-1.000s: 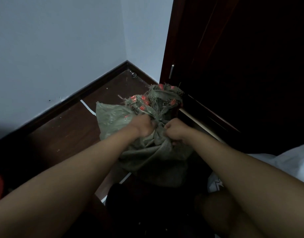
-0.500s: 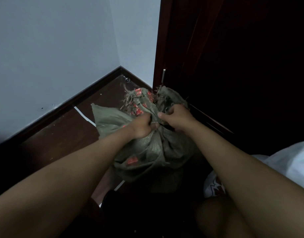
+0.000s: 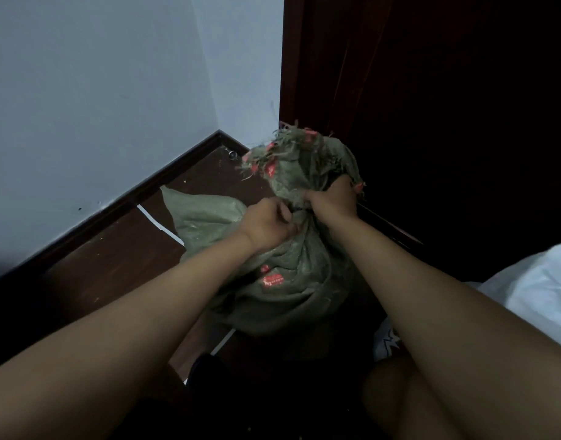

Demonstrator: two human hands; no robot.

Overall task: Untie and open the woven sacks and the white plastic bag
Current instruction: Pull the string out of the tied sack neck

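Left hand fingers curled tight on the woven sack at its cinched neck, bracing it on the floor. Right hand fingers grip the gathered mouth above, to work the tie loose. Coarse grey-green weave, frayed top. White plastic bag far right, untouched.

Woven sack stands on floor in corner, wall to left. Door behind it; plastic bag to right.

The room is dim. The pale blue painted wall is the brightest part. The dark brown wooden door is almost black. Straight lines bend near the edges.
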